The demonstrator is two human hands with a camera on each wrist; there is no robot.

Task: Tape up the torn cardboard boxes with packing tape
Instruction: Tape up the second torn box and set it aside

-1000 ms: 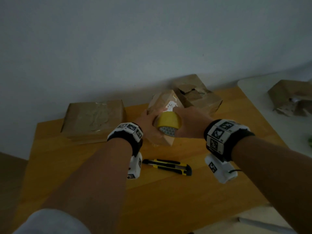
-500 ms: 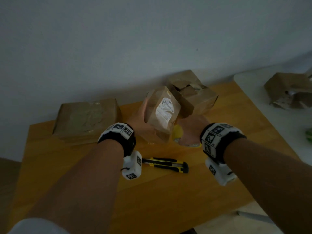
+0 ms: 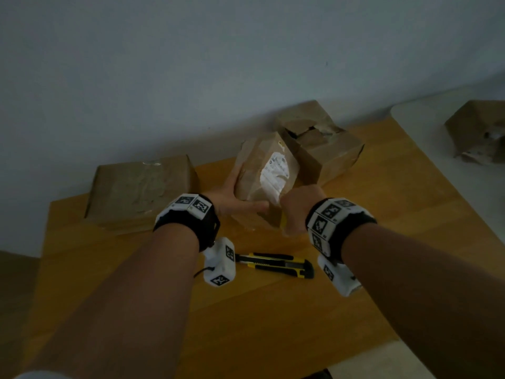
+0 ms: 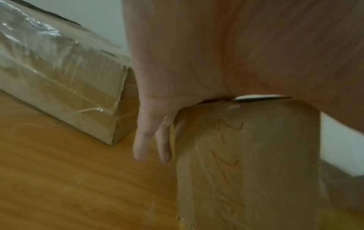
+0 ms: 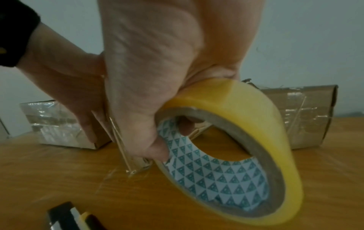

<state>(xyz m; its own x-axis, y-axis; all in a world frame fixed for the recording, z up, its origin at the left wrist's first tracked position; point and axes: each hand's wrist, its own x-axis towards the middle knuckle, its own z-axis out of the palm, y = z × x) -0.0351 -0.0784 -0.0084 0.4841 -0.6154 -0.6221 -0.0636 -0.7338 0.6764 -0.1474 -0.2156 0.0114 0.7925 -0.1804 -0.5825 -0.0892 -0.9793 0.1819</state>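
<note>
Labelled box [image 3: 269, 175] stands tilted on the wooden surface [image 3: 273, 324] — left hand [image 3: 232, 199] steadies it, fingers straight. Right hand [image 5: 157, 87] has its grip curled through the tape roll [image 5: 232, 149] (yellow), beside the box's lower corner.

left hand [image 3: 235, 198] steadying box [image 3: 266, 176], knife [image 3: 273, 265] nearby

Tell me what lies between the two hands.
The head view shows the small labelled box, stood on end on the table: the left hand presses its left side, the right hand, gripping the tape roll, is at its right edge.
</note>
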